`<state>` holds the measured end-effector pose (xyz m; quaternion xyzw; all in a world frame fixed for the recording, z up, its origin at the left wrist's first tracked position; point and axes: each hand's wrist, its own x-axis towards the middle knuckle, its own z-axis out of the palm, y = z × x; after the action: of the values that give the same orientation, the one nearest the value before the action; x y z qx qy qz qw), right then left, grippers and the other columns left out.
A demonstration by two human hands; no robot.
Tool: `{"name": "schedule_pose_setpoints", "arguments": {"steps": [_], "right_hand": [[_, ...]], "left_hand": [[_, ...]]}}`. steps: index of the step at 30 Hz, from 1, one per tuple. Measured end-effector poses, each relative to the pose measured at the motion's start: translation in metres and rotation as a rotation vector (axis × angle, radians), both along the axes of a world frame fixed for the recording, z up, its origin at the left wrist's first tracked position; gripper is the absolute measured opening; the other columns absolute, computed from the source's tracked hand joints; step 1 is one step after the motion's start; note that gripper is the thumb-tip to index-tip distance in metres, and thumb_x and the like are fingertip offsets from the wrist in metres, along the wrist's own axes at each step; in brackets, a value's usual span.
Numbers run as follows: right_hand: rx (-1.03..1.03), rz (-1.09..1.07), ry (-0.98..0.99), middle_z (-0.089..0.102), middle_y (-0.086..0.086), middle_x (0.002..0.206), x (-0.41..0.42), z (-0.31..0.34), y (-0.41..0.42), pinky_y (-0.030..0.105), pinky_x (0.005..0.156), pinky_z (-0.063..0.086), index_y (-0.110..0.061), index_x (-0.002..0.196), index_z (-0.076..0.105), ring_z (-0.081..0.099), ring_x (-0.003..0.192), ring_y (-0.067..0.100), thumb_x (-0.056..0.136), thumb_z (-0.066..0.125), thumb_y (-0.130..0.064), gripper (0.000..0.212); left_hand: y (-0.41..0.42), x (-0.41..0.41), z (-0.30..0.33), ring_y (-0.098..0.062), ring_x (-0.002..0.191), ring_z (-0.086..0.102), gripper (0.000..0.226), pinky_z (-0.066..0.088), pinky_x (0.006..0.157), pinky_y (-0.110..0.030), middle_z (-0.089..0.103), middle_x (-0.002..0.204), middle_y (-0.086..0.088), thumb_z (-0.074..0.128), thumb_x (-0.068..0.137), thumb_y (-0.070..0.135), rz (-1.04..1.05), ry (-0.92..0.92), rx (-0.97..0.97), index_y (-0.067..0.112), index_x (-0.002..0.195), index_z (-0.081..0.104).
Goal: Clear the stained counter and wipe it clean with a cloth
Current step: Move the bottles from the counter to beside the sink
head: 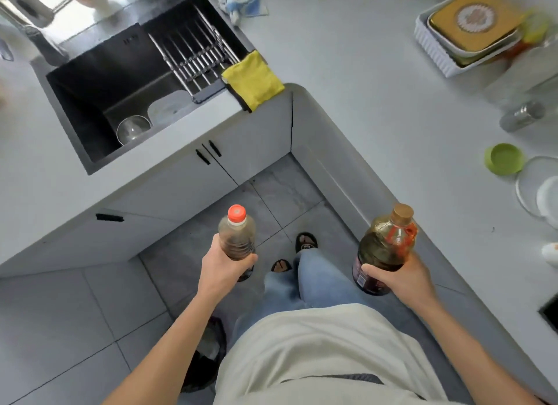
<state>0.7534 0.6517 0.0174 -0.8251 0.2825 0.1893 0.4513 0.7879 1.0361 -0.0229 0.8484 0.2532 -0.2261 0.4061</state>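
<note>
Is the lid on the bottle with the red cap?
Yes, it is shut. The red cap sits on top of the bottle that the left hand holds upright.

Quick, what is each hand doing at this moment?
Left hand: closed around the red-capped bottle.
Right hand: closed around the big brown-capped bottle.
</note>
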Motion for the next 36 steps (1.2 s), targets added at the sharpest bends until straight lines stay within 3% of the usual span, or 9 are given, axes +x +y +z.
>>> {"name": "schedule_pose_setpoints", "arguments": {"steps": [7,12,15,18,21,25,28,33,36], "right_hand": [[-0.003,-0.038,-0.007,0.063,-0.05,0.088,0.069,-0.001,-0.001,0.015,0.066,0.045,-0.073,0.091,0.058,0.058,0.086,-0.027,0.049,0.086,-0.056,0.053],[0.006,-0.004,-0.021,0.071,-0.035,0.089,0.149,0.0,0.001,0.02,0.069,0.05,-0.062,0.096,0.064,0.067,0.086,-0.011,0.048,0.088,-0.054,0.055],[0.034,0.047,-0.085,0.066,-0.045,0.09,0.199,0.01,0.009,0.016,0.067,0.047,-0.071,0.094,0.059,0.062,0.087,-0.021,0.049,0.087,-0.055,0.056],[0.053,0.058,-0.13,0.062,-0.051,0.093,0.24,0.024,0.02,0.01,0.067,0.045,-0.074,0.097,0.057,0.06,0.089,-0.026,0.051,0.089,-0.054,0.06],[0.078,0.037,-0.149,0.066,-0.046,0.097,0.275,0.032,0.027,0.013,0.072,0.048,-0.069,0.1,0.059,0.062,0.094,-0.021,0.053,0.091,-0.054,0.059],[0.085,-0.012,-0.162,0.07,-0.035,0.101,0.315,0.038,0.033,0.017,0.078,0.052,-0.06,0.107,0.061,0.065,0.096,-0.014,0.052,0.09,-0.057,0.061],[0.088,-0.077,-0.168,0.072,-0.022,0.11,0.342,0.042,0.038,0.023,0.086,0.055,-0.043,0.117,0.063,0.067,0.102,-0.005,0.051,0.091,-0.058,0.073],[0.076,-0.209,-0.208,0.073,-0.019,0.112,0.391,0.049,0.039,0.026,0.089,0.056,-0.039,0.119,0.064,0.068,0.104,-0.002,0.051,0.091,-0.058,0.076],[0.047,-0.262,-0.251,0.072,-0.015,0.116,0.426,0.049,0.037,0.031,0.095,0.057,-0.034,0.124,0.063,0.068,0.109,0.005,0.05,0.091,-0.061,0.084]], "left_hand": [[0.0,0.101,-0.003,0.008,0.096,0.064,0.071,0.045,0.072,-0.012,0.068,0.104,0.026,0.087,0.059,0.059,-0.111,-0.006,-0.014,0.053,0.117,0.047],[0.013,0.139,0.0,0.008,0.096,0.062,0.072,0.046,0.072,-0.017,0.067,0.103,0.027,0.086,0.058,0.06,-0.108,0.023,0.035,0.055,0.117,0.045],[0.024,0.155,0.002,-0.005,0.098,0.066,0.073,0.048,0.081,-0.028,0.069,0.106,0.02,0.087,0.059,0.057,-0.076,0.042,0.068,0.049,0.12,0.048],[0.03,0.175,0.013,-0.01,0.101,0.067,0.076,0.049,0.082,-0.029,0.07,0.108,0.017,0.088,0.059,0.057,-0.067,0.035,0.087,0.046,0.123,0.05],[0.032,0.211,0.026,-0.001,0.1,0.067,0.077,0.05,0.08,-0.025,0.07,0.107,0.022,0.088,0.057,0.06,-0.092,0.005,0.074,0.05,0.123,0.05],[0.021,0.279,0.047,0.02,0.099,0.062,0.071,0.046,0.074,-0.007,0.066,0.104,0.044,0.087,0.059,0.061,-0.207,-0.073,0.028,0.06,0.119,0.05],[0.003,0.34,0.062,0.02,0.101,0.062,0.072,0.045,0.071,-0.001,0.063,0.109,0.046,0.086,0.061,0.058,-0.313,-0.167,-0.008,0.05,0.125,0.055],[-0.034,0.436,0.082,0.021,0.097,0.062,0.06,0.042,0.072,0.005,0.064,0.105,0.046,0.085,0.064,0.055,-0.462,-0.273,-0.075,0.058,0.115,0.054],[-0.059,0.492,0.087,0.024,0.098,0.06,0.065,0.039,0.077,0.007,0.062,0.107,0.048,0.087,0.064,0.052,-0.503,-0.317,-0.134,0.056,0.118,0.052]]}}
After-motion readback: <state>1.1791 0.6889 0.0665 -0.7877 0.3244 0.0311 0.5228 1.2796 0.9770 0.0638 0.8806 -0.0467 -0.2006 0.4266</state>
